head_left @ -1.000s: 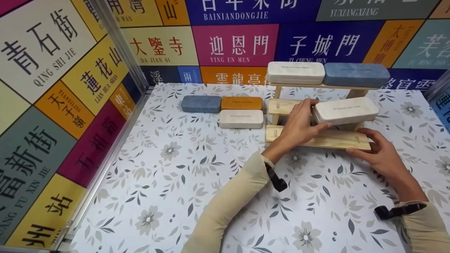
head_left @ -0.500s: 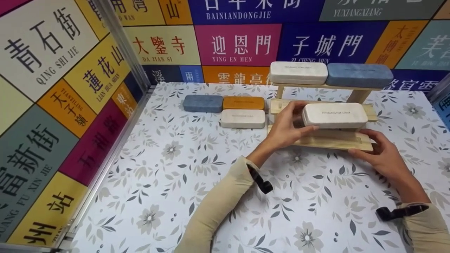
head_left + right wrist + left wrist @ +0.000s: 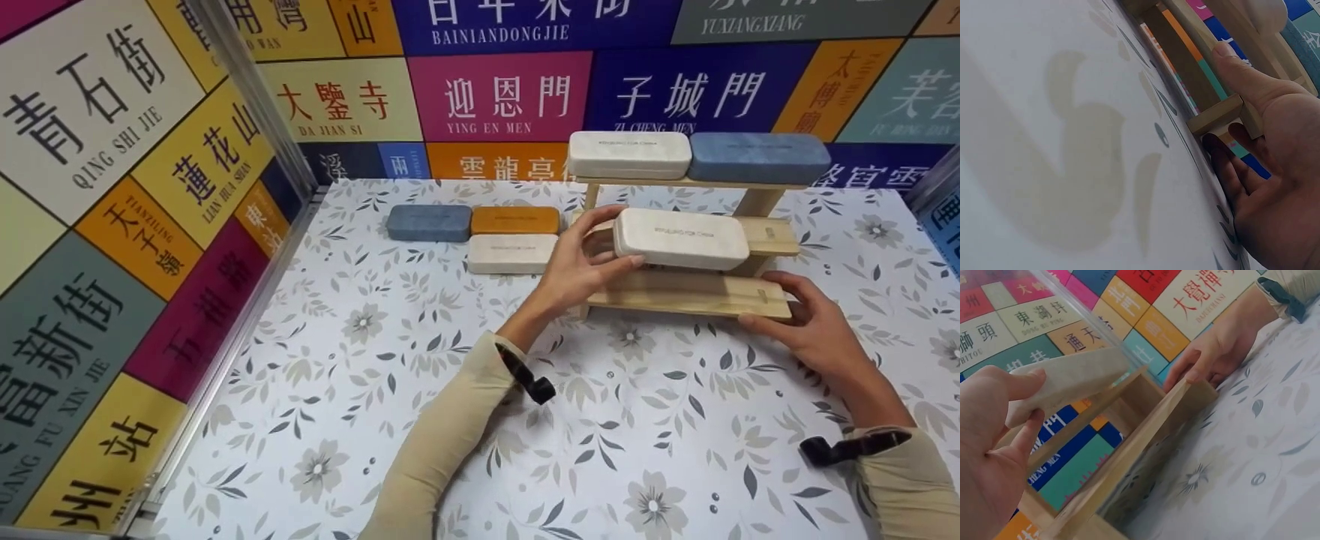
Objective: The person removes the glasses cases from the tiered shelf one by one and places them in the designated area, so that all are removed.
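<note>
A pale white glasses case [image 3: 682, 236] with small print on its lid is held by its left end in my left hand [image 3: 574, 271], thumb in front. It lies over the left and middle of the middle tier of a stepped wooden rack [image 3: 697, 294]; whether it touches the board cannot be told. In the left wrist view the case [image 3: 1081, 377] looks tilted. My right hand [image 3: 817, 330] grips the right end of the bottom tier, its thumb against the wood in the right wrist view. On the top tier stand a white case [image 3: 628, 155] and a blue case [image 3: 759, 157].
Left of the rack, a blue case [image 3: 429, 223], an orange case [image 3: 515, 220] and another white case [image 3: 511, 253] lie close together on the floral tablecloth [image 3: 360, 405]. Panels with printed characters [image 3: 499, 94] stand behind and at the left.
My left hand has moved left with the white case, from the right part of the middle tier to its left and middle. The right hand stays on the rack.
</note>
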Available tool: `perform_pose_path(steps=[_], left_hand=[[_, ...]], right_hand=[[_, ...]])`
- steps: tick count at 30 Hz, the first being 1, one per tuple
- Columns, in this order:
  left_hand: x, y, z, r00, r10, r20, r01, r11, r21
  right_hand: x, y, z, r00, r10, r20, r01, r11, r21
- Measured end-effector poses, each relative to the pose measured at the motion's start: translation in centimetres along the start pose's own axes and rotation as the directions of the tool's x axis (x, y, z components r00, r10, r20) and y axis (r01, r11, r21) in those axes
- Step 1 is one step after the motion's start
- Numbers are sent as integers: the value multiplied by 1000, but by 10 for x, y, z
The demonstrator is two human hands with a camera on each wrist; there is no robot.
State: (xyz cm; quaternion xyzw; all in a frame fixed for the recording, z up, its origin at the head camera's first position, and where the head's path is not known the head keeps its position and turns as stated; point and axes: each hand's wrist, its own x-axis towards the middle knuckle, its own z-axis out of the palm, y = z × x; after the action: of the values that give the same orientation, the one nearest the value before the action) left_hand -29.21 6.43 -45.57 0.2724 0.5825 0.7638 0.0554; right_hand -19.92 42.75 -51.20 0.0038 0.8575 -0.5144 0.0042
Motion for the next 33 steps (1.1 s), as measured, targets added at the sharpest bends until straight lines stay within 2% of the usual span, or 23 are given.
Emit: perform_pose_path(steps=[8,19,33], left_hand=[[-6,4,-33,998,41,-49,-40,999,24],[-18,11,-78,994,37,-102,-36,999,15],[-36,14,-117,983,76,-165,-69,996,49]], right_hand=[[1,2,1,1000,-16,-9,16,1000,-1],[0,0,1,1000,-26,-2,26,1000,3],[1,1,2,999,-33,-2,33,999,12]])
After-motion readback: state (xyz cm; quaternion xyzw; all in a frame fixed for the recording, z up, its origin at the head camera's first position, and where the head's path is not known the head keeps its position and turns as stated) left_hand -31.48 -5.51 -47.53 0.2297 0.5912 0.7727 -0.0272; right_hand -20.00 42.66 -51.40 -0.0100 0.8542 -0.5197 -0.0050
